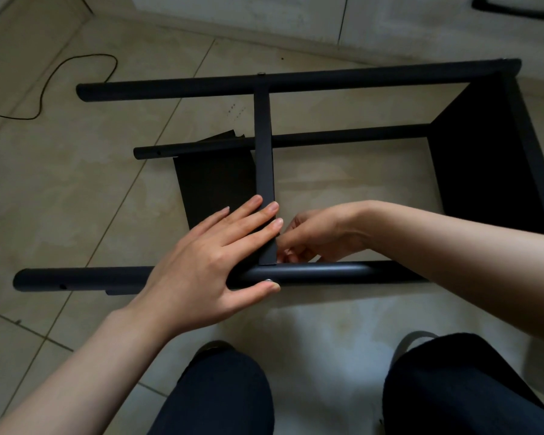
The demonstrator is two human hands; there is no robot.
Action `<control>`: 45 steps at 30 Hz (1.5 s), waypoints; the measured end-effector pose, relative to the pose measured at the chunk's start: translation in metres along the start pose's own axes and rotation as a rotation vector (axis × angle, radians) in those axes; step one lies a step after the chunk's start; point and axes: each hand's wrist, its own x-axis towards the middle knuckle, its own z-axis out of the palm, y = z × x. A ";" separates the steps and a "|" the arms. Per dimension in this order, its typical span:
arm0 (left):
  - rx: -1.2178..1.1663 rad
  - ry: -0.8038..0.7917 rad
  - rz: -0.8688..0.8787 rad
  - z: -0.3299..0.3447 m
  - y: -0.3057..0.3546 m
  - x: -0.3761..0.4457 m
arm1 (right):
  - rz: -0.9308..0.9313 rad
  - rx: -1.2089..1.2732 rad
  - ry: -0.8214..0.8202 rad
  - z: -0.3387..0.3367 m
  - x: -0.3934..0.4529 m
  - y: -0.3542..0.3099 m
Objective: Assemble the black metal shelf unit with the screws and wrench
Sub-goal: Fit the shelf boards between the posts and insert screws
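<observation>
Risk, as we judge it: the small silver screw (268,280) may cross-thread or drop if the flat black metal shelf panel (264,158) shifts off its hole; black tubular steel shelf frame (296,80), matte, half-built, lying sideways on the tiled floor (60,183); our left hand (214,262) lies flat-fingered on panel and near tube (327,270), thumb at the screw; our right hand (314,237) has curled fingers, contents hidden.

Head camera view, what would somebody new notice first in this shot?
First, the two bare hands meeting at the centre: the left hand lies with straight fingers over a flat black crossbar and the near tube, thumb by a silver screw head. The right hand curls its fingers beside that joint, what it holds being hidden. Behind them the black shelf frame lies on its side across the beige tile floor.
</observation>
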 end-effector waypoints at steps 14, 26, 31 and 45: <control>0.004 -0.002 -0.003 -0.001 0.001 0.000 | -0.056 0.115 -0.030 0.004 0.001 0.004; -0.016 0.007 -0.003 0.000 0.000 0.000 | -0.018 0.049 -0.016 0.002 0.005 0.004; -0.011 0.001 -0.008 -0.001 0.001 0.000 | -0.051 0.129 -0.072 0.001 0.000 0.004; -0.010 -0.004 -0.004 -0.001 0.002 -0.001 | 0.016 0.076 0.017 0.009 0.003 -0.002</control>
